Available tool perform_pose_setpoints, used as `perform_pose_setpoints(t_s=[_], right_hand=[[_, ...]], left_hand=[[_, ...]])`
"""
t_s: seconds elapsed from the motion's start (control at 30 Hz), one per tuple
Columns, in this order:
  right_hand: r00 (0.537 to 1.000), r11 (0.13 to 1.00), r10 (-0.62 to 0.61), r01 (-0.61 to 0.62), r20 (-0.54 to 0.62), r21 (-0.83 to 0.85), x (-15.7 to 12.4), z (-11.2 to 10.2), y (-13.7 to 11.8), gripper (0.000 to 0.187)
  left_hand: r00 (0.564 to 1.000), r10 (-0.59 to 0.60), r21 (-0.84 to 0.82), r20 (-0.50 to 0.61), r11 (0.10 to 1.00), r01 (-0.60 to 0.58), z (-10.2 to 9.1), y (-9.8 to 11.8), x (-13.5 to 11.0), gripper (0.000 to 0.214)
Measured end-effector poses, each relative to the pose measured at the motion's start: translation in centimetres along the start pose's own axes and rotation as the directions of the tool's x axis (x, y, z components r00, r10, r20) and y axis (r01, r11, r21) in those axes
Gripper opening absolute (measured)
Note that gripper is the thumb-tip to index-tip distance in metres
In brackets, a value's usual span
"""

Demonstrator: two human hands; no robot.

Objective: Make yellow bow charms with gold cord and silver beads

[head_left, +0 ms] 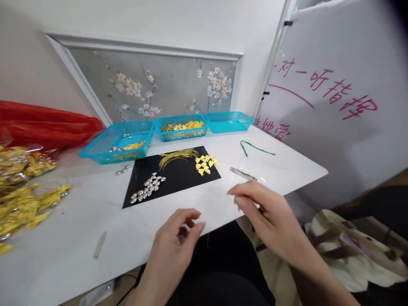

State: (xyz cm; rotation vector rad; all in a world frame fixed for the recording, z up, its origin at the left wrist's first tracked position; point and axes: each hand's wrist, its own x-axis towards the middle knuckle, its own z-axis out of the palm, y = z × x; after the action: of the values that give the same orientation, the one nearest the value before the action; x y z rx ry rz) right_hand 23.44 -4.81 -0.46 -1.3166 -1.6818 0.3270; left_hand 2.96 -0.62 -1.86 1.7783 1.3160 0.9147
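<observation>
My left hand [177, 244] is over the table's front edge, its fingers curled and a gap showing between thumb and index fingertip. Just beyond that thumb hangs a thin gold cord [208, 240], against dark clothing; what holds it is unclear. My right hand [269, 216] is closed, thumb and index finger together; anything between them is too small to make out. Close to it lie metal tweezers or snips [242, 173]. On a black mat [175, 172] are silver beads [149, 187], a bundle of gold cords [177, 158] and yellow folded pieces [205, 163].
Behind the mat stand three blue baskets [95, 149], [181, 137], [229, 127]. Yellow pieces with silver beads [32, 208] are heaped at left beside red cloth [44, 125]. A green cord [256, 147] lies at right, near a whiteboard [334, 140]. A bag [353, 250] is below right.
</observation>
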Motion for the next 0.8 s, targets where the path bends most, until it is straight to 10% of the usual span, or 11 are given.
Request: perform_pose_setpoints(t_s=[0.33,0.8], right_hand=[[0.973,0.981,-0.032,-0.014,0.23,0.195,1.4,1.7,3.2,0.03],[0.973,0.97,-0.084,0.03,0.217,0.243,4.1,3.6,2.8,0.016]], left_hand=[[0.988,0.122,0.061,0.092,0.99,-0.128,2.7,0.0,0.7,0.019],[0.922,-0.281,-0.382,0.266,0.848,0.368,-0.8,1.5,2.0,0.026]])
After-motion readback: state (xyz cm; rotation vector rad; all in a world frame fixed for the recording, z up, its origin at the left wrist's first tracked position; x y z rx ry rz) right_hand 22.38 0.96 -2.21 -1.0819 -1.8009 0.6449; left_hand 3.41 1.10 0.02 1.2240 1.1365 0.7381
